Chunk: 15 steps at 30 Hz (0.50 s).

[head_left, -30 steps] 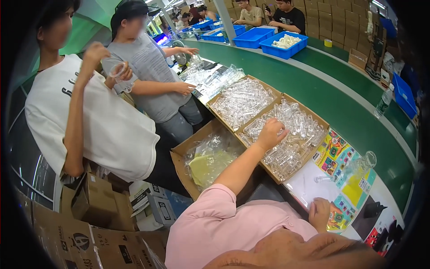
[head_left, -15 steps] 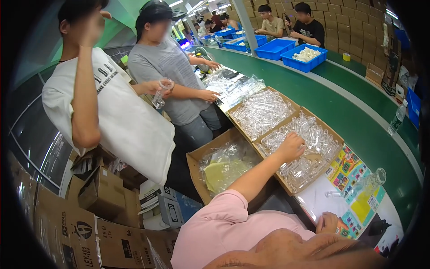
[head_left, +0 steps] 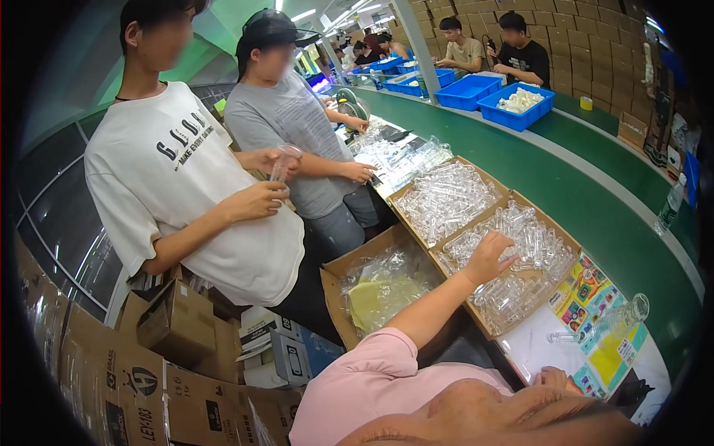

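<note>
My left hand (head_left: 487, 257) reaches over a shallow cardboard box (head_left: 487, 336) of small clear tube-shaped pieces (head_left: 526, 232). Its thumb and forefinger are spread, and I see nothing held between them. Near the table's front edge rests my right hand (head_left: 551, 377), partly hidden by my body, so its grip does not show. Beyond it, a clear piece with a flared round end (head_left: 634, 309) lies on a colourful printed sheet (head_left: 604, 357). Another box of clear tubes (head_left: 448, 195) adjoins the first on its far left side.
A larger open carton (head_left: 332, 286) with plastic film and yellow-green sheets stands left of the table. Two people stand at the left, one holding a clear cup-like piece (head_left: 285, 165). Past the green conveyor belt (head_left: 595, 201) are blue bins (head_left: 518, 119). Cartons (head_left: 178, 320) fill the lower left.
My left hand's thumb and forefinger have spread over the tubes. The person in white has lowered a raised hand to the clear piece. The whole view has shifted slightly.
</note>
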{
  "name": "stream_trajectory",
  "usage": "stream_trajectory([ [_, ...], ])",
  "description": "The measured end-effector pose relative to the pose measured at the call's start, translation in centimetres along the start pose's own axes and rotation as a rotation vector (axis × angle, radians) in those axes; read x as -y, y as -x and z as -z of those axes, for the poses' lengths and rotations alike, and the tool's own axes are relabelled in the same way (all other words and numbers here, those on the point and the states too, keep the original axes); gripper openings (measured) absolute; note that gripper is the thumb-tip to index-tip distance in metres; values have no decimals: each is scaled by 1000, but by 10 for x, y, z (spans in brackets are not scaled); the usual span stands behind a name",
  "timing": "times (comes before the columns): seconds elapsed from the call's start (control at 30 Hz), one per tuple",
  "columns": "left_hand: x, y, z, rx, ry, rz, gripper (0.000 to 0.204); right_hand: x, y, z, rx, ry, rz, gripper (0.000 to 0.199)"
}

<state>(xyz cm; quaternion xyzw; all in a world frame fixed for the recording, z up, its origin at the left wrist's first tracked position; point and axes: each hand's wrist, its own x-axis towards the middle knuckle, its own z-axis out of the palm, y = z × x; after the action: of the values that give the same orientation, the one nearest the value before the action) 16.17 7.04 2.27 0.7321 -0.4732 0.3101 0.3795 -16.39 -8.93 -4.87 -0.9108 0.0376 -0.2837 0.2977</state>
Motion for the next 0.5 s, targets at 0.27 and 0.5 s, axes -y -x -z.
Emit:
stream_trajectory([
  [0.27, -1, -3, -2, -2, -30, -93, 22, -10, 3, -3, 6, -31, 29, 9],
  [0.5, -1, -5, -6, 4, 11, -68, 25, -8, 1, 0, 24, -47, -35, 10],
])
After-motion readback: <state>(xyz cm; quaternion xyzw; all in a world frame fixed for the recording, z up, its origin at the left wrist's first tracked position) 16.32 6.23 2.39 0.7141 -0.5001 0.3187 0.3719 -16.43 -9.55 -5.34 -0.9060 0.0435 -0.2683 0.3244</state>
